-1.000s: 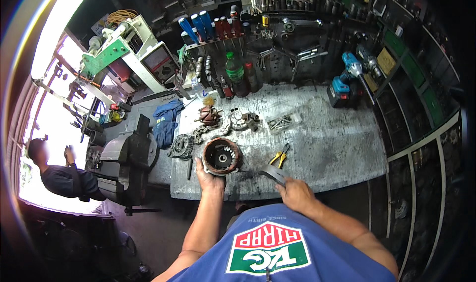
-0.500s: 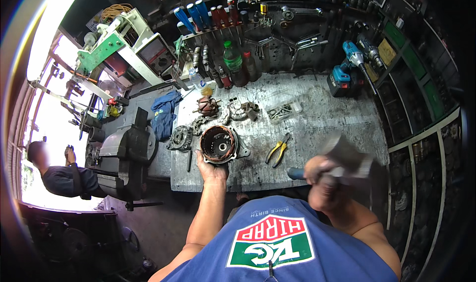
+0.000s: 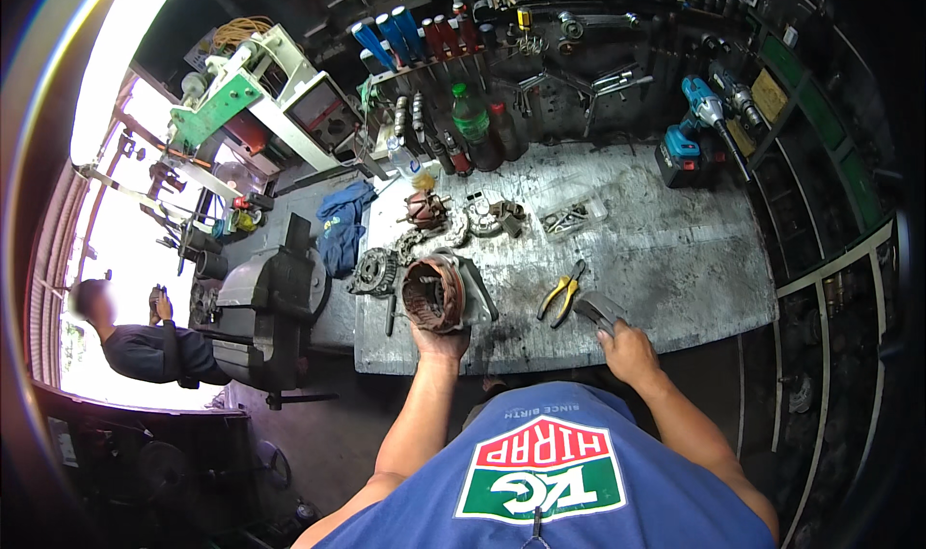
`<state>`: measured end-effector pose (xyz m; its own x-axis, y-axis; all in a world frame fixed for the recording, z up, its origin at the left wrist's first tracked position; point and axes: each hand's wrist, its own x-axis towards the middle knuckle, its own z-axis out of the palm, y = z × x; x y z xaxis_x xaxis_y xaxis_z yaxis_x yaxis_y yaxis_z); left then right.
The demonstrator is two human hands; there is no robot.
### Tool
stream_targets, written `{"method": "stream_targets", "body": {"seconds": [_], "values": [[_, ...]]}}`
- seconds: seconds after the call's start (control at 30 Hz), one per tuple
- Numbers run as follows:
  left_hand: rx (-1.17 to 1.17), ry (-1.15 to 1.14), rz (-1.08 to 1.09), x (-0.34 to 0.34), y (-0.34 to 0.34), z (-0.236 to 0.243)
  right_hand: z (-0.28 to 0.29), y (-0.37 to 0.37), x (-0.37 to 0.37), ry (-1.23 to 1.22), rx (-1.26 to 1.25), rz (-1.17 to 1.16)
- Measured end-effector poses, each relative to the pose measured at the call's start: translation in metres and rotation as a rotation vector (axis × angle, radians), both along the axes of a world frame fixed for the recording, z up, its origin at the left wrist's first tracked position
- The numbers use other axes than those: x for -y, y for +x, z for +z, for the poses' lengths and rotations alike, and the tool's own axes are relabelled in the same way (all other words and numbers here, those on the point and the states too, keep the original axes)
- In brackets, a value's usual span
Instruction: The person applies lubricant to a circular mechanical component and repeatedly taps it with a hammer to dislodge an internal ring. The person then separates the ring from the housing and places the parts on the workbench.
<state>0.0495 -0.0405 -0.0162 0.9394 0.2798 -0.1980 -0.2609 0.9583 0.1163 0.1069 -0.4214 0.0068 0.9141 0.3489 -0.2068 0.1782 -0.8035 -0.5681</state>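
Fingers, left hand [image 3: 441, 342]: curled beneath the near side of a copper-wound housing [image 3: 431, 303], holding it; their tips are hidden.
Fingers, right hand [image 3: 632, 352]: closed around a grey tool [image 3: 599, 308] – its exact kind I cannot tell.
Copper-wound housing: tilted in the left hand, over the front part of the counter [image 3: 685, 260]; whether it touches the top I cannot tell.
Pliers: yellow-and-black pliers [image 3: 560, 293] lie between the housing and the grey tool – near the latter.
Loose parts: a toothed round part [image 3: 374, 274], a copper-coloured rotor [image 3: 424, 213] and a clear tray [image 3: 575, 218] of small hardware.
Counter's left: blue cloth [image 3: 341, 231], then a dark vise [image 3: 260, 298].
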Motion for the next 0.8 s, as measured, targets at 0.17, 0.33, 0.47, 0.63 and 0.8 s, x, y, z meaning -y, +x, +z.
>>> {"method": "stream_targets", "body": {"seconds": [0.17,0.33,0.47,0.63,0.8], "values": [[-0.028,0.336,-0.285,-0.026,0.01,-0.012,-0.009,-0.006,0.023,-0.028,-0.066,-0.039],[-0.648,1.083,-0.565,-0.038,0.048,-0.008,-0.028,-0.009,0.03,0.059,-0.036,-0.061],[-0.518,1.329,-1.072,-0.047,0.108,-0.004,-0.038,-0.009,0.027,0.06,-0.02,-0.059],[-0.45,1.868,-1.315,-0.02,0.164,0.013,-0.041,-0.012,0.026,0.091,-0.02,-0.064],[-0.561,2.071,-0.964,-0.037,0.14,0.032,-0.046,-0.013,0.029,0.151,-0.069,-0.092]]}}
